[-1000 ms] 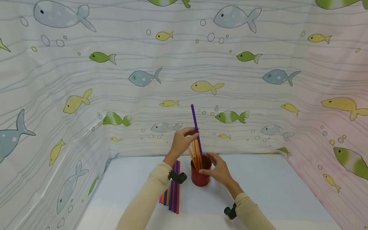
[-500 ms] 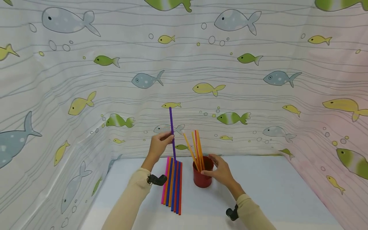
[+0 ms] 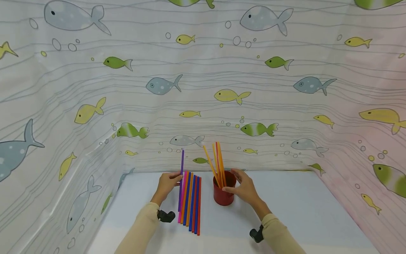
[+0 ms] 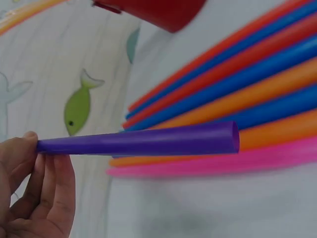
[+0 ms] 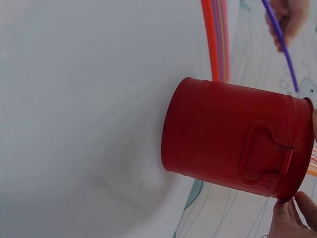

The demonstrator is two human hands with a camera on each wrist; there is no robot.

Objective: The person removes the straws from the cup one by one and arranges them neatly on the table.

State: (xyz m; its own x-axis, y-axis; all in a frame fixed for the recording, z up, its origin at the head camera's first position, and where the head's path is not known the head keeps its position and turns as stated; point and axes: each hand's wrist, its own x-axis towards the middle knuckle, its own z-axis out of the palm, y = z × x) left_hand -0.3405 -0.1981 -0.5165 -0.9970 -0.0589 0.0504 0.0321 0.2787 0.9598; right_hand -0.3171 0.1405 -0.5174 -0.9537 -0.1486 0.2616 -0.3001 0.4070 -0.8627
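Observation:
Between thumb and fingertips, my left hand (image 3: 167, 185) pinches a purple straw (image 3: 182, 160). In the left wrist view the straw's hollow end (image 4: 234, 137) points away from the hand, and it hangs over the pink straw (image 4: 223, 161). A row of pink, orange, blue and red straws (image 3: 194, 201) lies on the table just right of that hand. My right hand (image 3: 245, 188) holds the rim of a red metal cup (image 3: 223, 197), which has a wire handle (image 5: 250, 153) on its side. Several yellow-orange straws and a reddish one (image 3: 217, 151) stand leaning in the cup.
The white table (image 3: 285, 211) extends to both sides and in front of the cup. Behind it and at both sides hangs a fish-patterned curtain (image 3: 203, 77). A small black camera sits on each wrist, the left one (image 3: 166, 216) near the straws.
My left hand has carried the purple straw from above the cup leftward and then down to the left side of the row. The right hand has stayed at the cup.

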